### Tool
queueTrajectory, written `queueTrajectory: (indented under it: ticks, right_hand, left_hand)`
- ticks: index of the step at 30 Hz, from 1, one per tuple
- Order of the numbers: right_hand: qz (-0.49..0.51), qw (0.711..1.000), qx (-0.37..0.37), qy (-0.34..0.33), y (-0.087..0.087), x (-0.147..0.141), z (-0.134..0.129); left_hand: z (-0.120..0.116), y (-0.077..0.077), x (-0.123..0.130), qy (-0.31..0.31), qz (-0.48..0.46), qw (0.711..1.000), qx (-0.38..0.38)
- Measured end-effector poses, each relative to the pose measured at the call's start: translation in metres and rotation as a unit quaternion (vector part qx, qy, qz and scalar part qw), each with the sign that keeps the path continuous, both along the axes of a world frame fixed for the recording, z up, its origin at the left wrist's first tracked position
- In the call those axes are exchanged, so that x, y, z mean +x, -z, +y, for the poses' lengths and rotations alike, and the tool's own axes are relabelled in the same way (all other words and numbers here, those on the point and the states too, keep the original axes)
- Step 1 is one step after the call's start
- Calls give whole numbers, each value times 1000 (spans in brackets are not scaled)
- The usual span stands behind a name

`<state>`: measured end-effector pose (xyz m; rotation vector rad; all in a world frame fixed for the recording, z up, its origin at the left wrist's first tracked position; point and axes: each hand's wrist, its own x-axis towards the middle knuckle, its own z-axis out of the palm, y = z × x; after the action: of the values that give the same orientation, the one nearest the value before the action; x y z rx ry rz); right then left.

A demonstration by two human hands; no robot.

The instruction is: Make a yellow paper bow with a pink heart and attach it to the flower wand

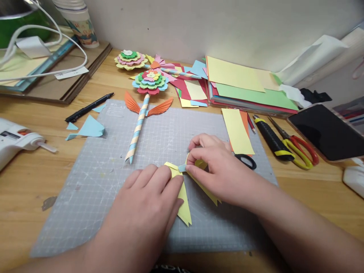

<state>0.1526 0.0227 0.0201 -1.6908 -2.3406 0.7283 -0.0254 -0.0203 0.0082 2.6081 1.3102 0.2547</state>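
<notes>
A yellow paper bow (185,204) with notched tails lies on the grey cutting mat (93,182), a small blue paper strip (182,168) at its middle. My left hand (150,197) presses over the bow's left side with fingers bent together, hiding part of it. At the blue strip, my right hand (213,163) pinches with thumb and forefinger, its palm over the bow's right side. Beyond my hands rests a paper flower wand (138,125) with a striped blue and cream stem, orange pleated leaves and a layered flower head.
At left are a hot glue gun (22,140), a black pen (89,107) and blue paper scraps (91,127). Scissors (301,149), a utility knife (273,138), a phone (330,129) and yellow paper (239,131) lie right. A second flower wand (131,60) and stacked coloured paper (256,94) sit behind.
</notes>
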Motion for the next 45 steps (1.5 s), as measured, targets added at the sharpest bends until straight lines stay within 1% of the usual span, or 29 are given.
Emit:
queueTrajectory:
  ticks: [4,10,12,16,17,18,20,22,24,27,29,36,45]
  right_hand:
    - [-18,1000,1,-13,1,-1,0]
    - [-39,999,15,-20,4,-3,-3]
    - [-40,999,31,-16,4,-3,-4]
    - [-30,996,88,-10,-1,3,-11]
    - [-25,994,103,-17,-2,5,-14]
    - [-21,993,112,-37,-4,7,-17]
    - [-15,985,152,-81,-5,12,-23]
    - [-11,974,195,-117,-5,17,-28]
    - [-13,965,218,-143,-2,20,-31]
    - [-25,964,217,-154,3,21,-34]
    - [-35,965,207,-155,6,21,-34]
    - [-56,969,194,-140,8,21,-32]
    - [-74,972,183,-128,10,17,-35]
  left_hand:
    - [-1,-1,0,-24,14,999,26]
    - [0,-1,2,-33,27,999,21]
    - [0,0,2,-29,31,999,16]
    - [1,0,1,-26,32,999,17]
    - [1,0,1,-24,27,999,20]
    - [0,0,1,-23,23,999,23]
    - [0,-1,0,-25,15,999,33]
    - [-1,-3,-1,-25,10,999,40]
    - [-1,-4,-2,-11,1,999,39]
    - [-2,-4,-3,28,-14,999,21]
    - [-3,-3,-4,40,-12,999,8]
    - [-3,2,-4,38,1,999,-1]
    - [-4,1,-4,36,3,999,-20]
